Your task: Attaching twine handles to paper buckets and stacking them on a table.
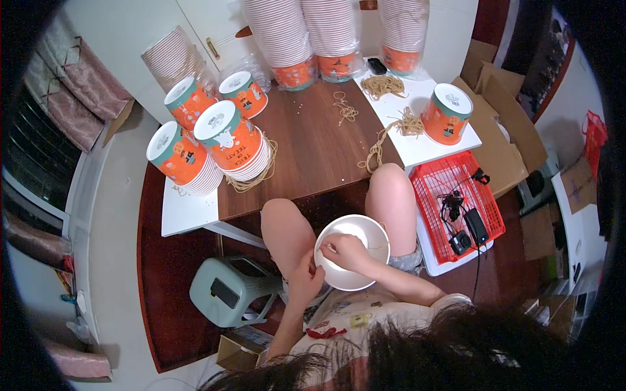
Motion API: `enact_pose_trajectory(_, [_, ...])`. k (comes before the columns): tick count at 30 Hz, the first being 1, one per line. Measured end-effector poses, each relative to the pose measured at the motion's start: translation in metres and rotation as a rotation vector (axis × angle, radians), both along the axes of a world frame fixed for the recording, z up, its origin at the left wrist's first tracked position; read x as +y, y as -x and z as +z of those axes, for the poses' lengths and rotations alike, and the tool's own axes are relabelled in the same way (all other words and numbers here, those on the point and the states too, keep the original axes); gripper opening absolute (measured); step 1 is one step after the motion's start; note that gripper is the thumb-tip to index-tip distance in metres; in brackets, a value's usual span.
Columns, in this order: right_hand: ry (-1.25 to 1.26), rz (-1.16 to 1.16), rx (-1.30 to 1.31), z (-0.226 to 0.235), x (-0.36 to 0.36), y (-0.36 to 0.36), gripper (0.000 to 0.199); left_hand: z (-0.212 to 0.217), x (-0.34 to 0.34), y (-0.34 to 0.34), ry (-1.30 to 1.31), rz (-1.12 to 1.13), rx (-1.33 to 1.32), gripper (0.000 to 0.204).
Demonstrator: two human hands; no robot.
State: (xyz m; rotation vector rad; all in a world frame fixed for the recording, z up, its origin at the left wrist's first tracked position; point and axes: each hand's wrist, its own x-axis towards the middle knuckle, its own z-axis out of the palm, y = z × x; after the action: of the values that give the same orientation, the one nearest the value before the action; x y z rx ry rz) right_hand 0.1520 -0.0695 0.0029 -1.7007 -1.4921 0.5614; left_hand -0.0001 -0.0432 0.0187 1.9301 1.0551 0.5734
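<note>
A white-lined paper bucket [355, 281] rests between my thighs, its mouth facing up. My right hand [345, 252] reaches over the rim into it, fingers pinched together close to the left wall. Against the outside of that same wall, my left hand [306, 277] has its fingers closed, opposite the right fingertips. What either hand pinches is too small or hidden to make out. A thin tan cord [378, 247] shows at the right side of the bucket's inside.
Orange printed buckets [228, 140] stand upside down on the brown table [306, 143], left. Tall wrapped bucket stacks [280, 39] line the back. Tan cord bundles [383, 86] and another bucket [447, 117] lie right. A red basket [430, 189] holds black adapters; a grey-green stool [222, 293] stands left.
</note>
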Motion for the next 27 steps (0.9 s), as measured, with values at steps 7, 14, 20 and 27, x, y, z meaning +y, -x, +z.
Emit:
enact_pose_trajectory(7, [-0.019,-0.019,0.014,-0.001,0.0,0.001,0.015,0.001,0.0,-0.001,0.008,0.0,-0.015,0.037])
enact_pose_trajectory(14, [-0.026,-0.017,0.015,0.002,-0.001,0.003,0.016,-0.004,0.002,0.0,0.012,0.017,-0.068,0.033])
enact_pose_trajectory(20, [-0.103,-0.005,0.077,0.011,-0.01,-0.002,0.013,0.019,0.005,0.002,0.041,0.114,-0.016,0.029])
enact_pose_trajectory(27, [-0.051,0.101,0.203,0.023,-0.017,-0.002,0.014,0.022,0.008,-0.004,-0.193,-0.031,-0.142,0.015])
